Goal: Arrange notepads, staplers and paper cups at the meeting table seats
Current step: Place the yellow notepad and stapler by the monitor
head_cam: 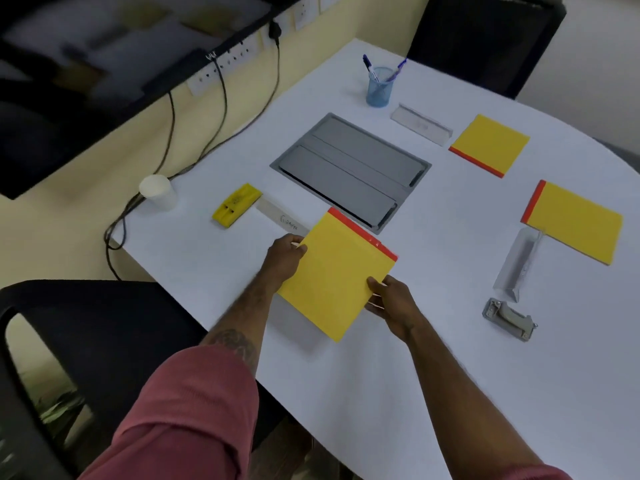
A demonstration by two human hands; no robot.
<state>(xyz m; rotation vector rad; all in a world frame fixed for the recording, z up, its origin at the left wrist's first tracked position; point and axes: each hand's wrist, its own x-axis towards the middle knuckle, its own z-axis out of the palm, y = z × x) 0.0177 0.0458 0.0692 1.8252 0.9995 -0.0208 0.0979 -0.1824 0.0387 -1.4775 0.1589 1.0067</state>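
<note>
A yellow notepad with a red top strip (334,271) is held just above the white table (415,358) near its front left edge. My left hand (284,259) grips its left edge and my right hand (391,301) grips its lower right edge. Two more yellow notepads lie on the table, one at the far right (490,145) and one at the right (575,223). A yellow stapler (237,205) lies left of the held pad. A grey stapler (507,318) lies at the right. A white paper cup (157,192) stands at the table's left corner.
A grey cable hatch (349,171) is set in the table's middle. Clear name stands lie by the held pad (282,218), at the right (517,265) and at the back (420,123). A blue pen holder (379,88) stands at the back. Black chairs stand at the near left (69,341) and far right (485,39). Cables (166,147) hang on the left.
</note>
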